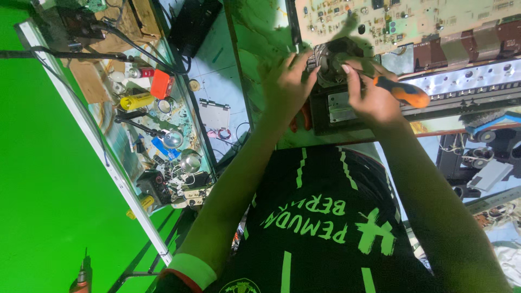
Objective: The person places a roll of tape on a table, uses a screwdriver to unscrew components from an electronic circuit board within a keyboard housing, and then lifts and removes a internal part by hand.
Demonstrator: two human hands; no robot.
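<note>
Nearest, a black shirt (325,228) is seen; at upper centre a heavy, rigid round motor (332,61) is gripped at its rim by the left hand (286,87), while an orange-handled screwdriver (399,89) is clasped by the right hand (372,97)

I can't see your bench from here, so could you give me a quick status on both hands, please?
Left hand steadying round dark component. Right hand gripping orange-handled screwdriver, tip at it. Circuit board just beyond; nothing in between.
</note>
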